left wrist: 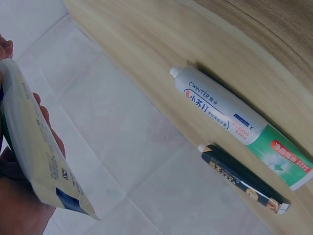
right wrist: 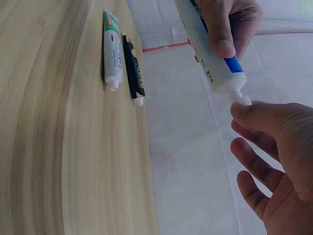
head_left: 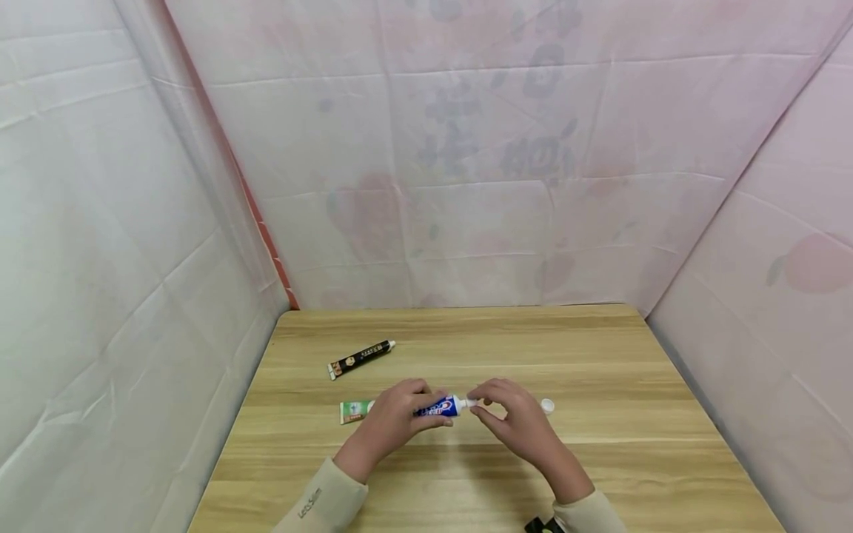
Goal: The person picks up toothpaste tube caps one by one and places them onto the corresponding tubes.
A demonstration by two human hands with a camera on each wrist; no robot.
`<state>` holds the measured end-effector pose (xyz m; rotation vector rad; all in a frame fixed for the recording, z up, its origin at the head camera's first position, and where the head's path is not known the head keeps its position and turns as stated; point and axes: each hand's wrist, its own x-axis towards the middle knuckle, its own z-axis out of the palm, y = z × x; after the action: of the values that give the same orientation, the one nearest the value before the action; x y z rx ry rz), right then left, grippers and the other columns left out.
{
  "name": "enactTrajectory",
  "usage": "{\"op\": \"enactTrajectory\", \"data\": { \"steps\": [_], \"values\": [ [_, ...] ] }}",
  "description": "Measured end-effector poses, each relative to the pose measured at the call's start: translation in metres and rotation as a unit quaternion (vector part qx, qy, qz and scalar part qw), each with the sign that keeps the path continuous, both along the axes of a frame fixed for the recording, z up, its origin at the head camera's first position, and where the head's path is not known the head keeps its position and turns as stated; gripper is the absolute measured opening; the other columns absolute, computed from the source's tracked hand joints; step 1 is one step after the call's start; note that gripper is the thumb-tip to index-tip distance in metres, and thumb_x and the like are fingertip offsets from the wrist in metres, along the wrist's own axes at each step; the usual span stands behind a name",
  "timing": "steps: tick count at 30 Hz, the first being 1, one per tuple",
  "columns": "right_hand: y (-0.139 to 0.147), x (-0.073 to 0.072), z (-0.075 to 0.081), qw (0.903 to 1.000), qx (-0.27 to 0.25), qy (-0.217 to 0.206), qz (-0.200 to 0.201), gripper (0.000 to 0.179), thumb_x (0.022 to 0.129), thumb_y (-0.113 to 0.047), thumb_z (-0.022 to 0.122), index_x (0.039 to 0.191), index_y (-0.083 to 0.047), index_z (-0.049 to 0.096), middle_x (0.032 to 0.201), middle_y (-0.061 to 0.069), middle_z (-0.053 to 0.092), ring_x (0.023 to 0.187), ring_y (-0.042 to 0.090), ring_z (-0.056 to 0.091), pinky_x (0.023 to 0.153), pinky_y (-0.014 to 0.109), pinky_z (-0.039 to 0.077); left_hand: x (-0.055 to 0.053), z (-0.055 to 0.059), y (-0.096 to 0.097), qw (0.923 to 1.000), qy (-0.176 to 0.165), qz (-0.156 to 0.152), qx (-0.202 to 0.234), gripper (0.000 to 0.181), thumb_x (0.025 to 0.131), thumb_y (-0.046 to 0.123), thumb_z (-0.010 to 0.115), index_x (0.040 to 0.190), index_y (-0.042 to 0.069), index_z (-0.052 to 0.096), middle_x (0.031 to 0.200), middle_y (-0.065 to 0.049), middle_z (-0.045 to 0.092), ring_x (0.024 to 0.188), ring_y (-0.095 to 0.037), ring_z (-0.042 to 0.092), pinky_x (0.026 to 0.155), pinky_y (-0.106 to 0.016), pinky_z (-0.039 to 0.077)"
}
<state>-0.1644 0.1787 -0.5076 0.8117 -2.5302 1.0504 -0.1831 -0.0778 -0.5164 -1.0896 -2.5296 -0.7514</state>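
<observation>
My left hand (head_left: 402,413) holds a blue-and-white toothpaste tube (head_left: 440,406) above the table, its nozzle end pointing right. At that end, my right hand (head_left: 512,414) pinches a small white cap (right wrist: 244,101) between thumb and index finger, against the nozzle. The other right fingers are bent loosely in the right wrist view. Seen from the left wrist, the held tube's pale back (left wrist: 36,142) and flat end show. Part of the tube is covered by the left hand.
A white-and-green toothpaste tube (left wrist: 220,110) lies on the wooden table (head_left: 633,363), partly behind the left hand in the head view. Farther back lies a slimmer black tube (head_left: 361,360). A round white cap (head_left: 547,406) is beside the right hand. Fabric walls (head_left: 466,222) enclose the table.
</observation>
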Motion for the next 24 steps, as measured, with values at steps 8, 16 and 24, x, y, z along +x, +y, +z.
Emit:
{"op": "enactTrajectory", "data": {
  "steps": [8, 16, 24],
  "values": [
    [0.0006, 0.0001, -0.0005, 0.9999, 0.004, 0.015, -0.001, 0.022, 0.085, -0.015, 0.077, 0.104, -0.025, 0.073, 0.102, -0.014, 0.069, 0.086, 0.007, 0.062, 0.074, 0.027, 0.053, 0.0009, 0.0042, 0.0021, 1.0000, -0.008, 0.001, -0.002, 0.047, 0.087, 0.051, 0.066, 0.125, 0.024, 0.068, 0.091, 0.013, 0.060, 0.071, 0.002, 0.048, 0.062, -0.010, 0.042],
    [-0.0041, -0.0020, 0.0000, 0.9999, -0.003, 0.000, 0.013, 0.020, 0.086, -0.015, 0.076, 0.103, -0.024, 0.072, 0.102, -0.014, 0.068, 0.086, 0.005, 0.061, 0.075, 0.026, 0.053, 0.0014, 0.0058, -0.0018, 0.9999, 0.004, -0.002, -0.012, 0.047, 0.088, 0.052, 0.065, 0.127, 0.025, 0.067, 0.092, 0.012, 0.060, 0.073, 0.002, 0.048, 0.063, -0.009, 0.042],
    [-0.0010, -0.0012, -0.0020, 0.9988, 0.004, -0.043, 0.023, 0.018, 0.091, -0.022, 0.071, 0.108, -0.028, 0.071, 0.102, -0.018, 0.067, 0.087, 0.000, 0.060, 0.075, 0.025, 0.053, 0.0018, 0.0041, -0.0002, 0.9999, 0.001, -0.004, -0.014, 0.047, 0.088, 0.052, 0.065, 0.123, 0.022, 0.070, 0.090, 0.013, 0.059, 0.070, 0.003, 0.046, 0.060, -0.009, 0.040]
  ]
}}
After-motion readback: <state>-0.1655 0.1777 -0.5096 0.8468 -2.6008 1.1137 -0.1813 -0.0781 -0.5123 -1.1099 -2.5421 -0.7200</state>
